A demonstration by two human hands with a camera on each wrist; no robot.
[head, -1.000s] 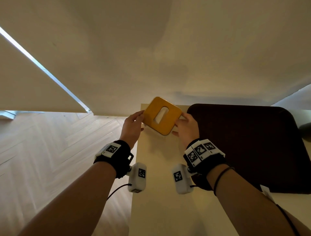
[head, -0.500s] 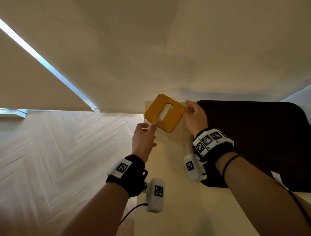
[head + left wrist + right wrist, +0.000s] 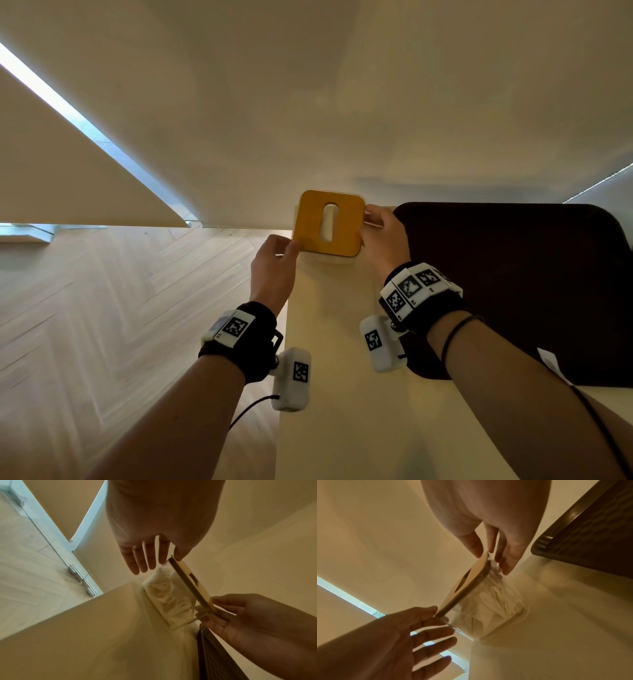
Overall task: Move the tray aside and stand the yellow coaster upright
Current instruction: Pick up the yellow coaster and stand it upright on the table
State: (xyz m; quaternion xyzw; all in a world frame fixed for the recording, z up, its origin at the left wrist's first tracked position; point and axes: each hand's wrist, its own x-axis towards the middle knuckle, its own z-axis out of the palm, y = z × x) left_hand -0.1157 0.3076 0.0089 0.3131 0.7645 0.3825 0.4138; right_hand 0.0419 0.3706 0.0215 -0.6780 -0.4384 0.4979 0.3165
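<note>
We are holding the square yellow coaster with the oblong slot point(image 3: 310, 219) between our two hands, on top of a clear container of white crumpled material point(image 3: 169, 601) at the far end of the pale table point(image 3: 342, 411). Our left hand point(image 3: 272, 270) is touching its near-left corner with straight, relaxed fingers, while our right hand point(image 3: 385, 236) is pinching its right edge between thumb and fingers. The dark brown rectangular tray point(image 3: 534, 291) is lying just right of our right hand.
</note>
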